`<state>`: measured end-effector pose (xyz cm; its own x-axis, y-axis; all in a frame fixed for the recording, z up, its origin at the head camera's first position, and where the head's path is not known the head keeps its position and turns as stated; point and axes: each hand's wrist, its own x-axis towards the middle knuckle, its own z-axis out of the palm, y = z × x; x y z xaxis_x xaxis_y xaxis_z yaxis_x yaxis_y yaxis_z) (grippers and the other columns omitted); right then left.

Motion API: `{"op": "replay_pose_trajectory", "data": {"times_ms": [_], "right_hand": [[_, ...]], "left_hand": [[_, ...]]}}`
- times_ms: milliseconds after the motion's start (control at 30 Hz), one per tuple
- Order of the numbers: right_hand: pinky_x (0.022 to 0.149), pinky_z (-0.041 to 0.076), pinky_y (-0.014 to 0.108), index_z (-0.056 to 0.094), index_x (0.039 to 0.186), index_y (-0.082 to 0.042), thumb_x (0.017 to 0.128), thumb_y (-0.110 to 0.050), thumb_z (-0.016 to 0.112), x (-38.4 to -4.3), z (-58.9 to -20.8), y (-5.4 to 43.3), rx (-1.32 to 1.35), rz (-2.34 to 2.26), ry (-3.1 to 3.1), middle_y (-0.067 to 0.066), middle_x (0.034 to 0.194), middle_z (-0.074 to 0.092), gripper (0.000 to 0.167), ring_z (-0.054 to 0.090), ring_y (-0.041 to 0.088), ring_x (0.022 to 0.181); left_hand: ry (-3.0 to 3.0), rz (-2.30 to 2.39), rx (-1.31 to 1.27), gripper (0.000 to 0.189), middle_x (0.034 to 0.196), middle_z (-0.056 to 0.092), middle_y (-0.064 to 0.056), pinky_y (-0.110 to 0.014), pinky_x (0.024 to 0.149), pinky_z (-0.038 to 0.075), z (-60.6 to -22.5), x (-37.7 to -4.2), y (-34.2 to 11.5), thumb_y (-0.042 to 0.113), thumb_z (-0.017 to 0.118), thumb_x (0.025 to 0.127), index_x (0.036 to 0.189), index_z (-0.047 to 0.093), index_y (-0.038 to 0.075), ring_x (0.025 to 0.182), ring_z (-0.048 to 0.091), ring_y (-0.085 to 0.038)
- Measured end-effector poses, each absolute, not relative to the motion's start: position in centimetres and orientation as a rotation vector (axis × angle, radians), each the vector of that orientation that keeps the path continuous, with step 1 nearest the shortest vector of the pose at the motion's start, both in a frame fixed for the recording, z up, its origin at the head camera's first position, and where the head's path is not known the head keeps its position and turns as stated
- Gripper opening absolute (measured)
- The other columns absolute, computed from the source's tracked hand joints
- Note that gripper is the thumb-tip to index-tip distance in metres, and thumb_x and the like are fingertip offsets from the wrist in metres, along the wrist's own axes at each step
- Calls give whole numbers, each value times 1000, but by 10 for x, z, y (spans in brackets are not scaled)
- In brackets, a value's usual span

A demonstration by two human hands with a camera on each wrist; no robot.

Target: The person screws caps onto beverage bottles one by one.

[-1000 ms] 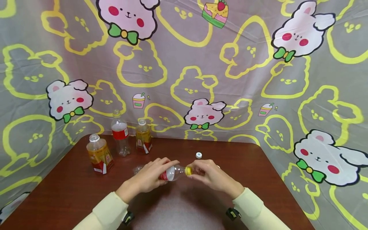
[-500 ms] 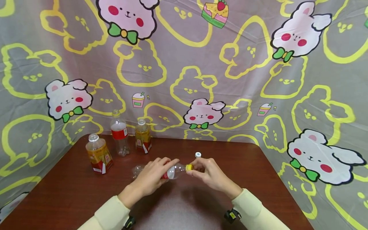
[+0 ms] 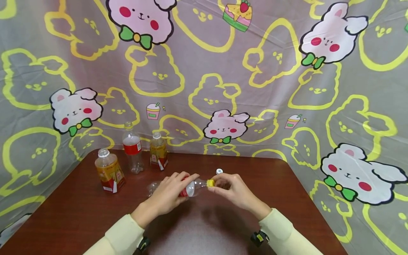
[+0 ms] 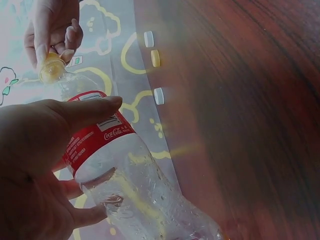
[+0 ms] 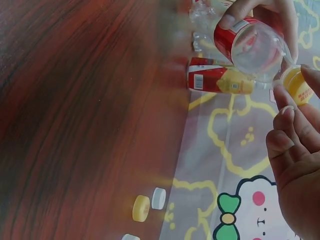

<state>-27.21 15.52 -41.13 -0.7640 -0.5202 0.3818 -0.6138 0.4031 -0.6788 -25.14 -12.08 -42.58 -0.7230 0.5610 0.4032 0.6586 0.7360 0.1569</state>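
Note:
My left hand grips a clear plastic Coca-Cola bottle around its red label. The bottle lies sideways in the air, its neck pointing right in the head view, and looks drained. At its mouth sits a yellow bottle cap, pinched between the thumb and fingers of my right hand. The right wrist view shows the cap's printed top by my thumb. How far the cap is threaded on cannot be told.
Two yellow-labelled bottles and a red-labelled clear bottle stand uncapped at the back left of the brown table. Loose white caps and a yellow cap lie beyond my right hand. A patterned cloth hangs behind.
The cap has turned from a slanted view to side-on against the bottle's mouth. The bottle neck and my right fingers have risen slightly. My left hand keeps its grip.

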Motion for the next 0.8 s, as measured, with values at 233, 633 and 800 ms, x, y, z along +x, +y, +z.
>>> {"op": "replay_pose_trajectory", "data": {"times_ms": [233, 633, 800], "right_hand": [[61, 53, 28, 75, 110, -16, 90, -31, 80, -270, -407, 156, 1089, 1218, -2495, -13, 86, 72, 25, 64, 8, 71], [64, 54, 30, 74, 110, -21, 90, -21, 81, -271, -393, 163, 1117, 1218, -2422, -10, 94, 74, 21, 68, 11, 77], [63, 57, 31, 74, 109, -16, 91, -12, 79, -273, -387, 170, 1135, 1202, -2390, -4, 95, 76, 19, 69, 13, 74]], "left_hand": [[-2600, -452, -947, 79, 126, 60, -2, -51, 88, 50, -423, -251, -122, 23, 90, 80, 149, 51, 23, 114, 58, -27], [-2587, -517, -900, 84, 127, 60, -1, -50, 90, 52, -417, -258, -124, 23, 91, 77, 150, 50, 25, 113, 59, -24], [-2564, -538, -872, 86, 127, 61, 0, -47, 89, 52, -411, -261, -122, 27, 92, 76, 150, 48, 26, 112, 61, -22]]}}
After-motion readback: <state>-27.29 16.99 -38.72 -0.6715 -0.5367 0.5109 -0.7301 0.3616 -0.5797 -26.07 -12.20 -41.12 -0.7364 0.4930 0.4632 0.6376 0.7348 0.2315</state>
